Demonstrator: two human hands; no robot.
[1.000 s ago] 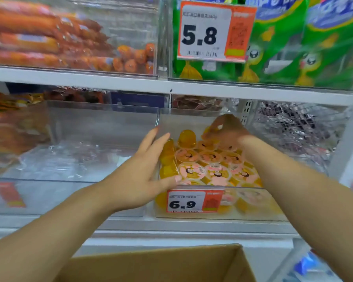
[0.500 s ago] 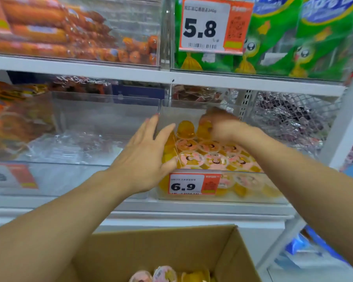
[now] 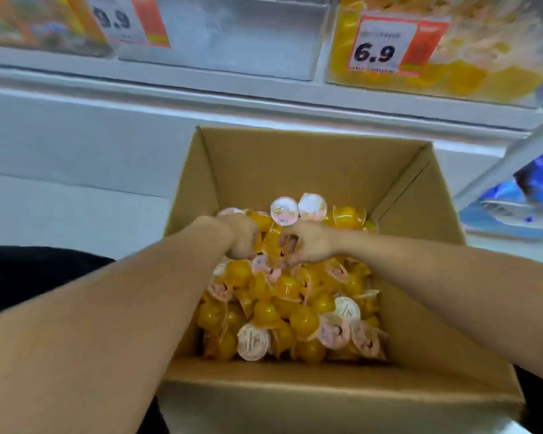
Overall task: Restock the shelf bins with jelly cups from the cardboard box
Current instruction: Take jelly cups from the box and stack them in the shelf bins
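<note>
Both your hands had left the shelf bin and dropped into the cardboard box.
Your left hand and right hand curled, knuckles nearly touching, around yellow jelly cups heaped inside; above, the jelly bin carried a 6.9 tag.

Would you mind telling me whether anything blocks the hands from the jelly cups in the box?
Nothing visible does. The cardboard box is open, and both the left hand and the right hand are already down among the jelly cups, fingers curled into the pile.
</note>
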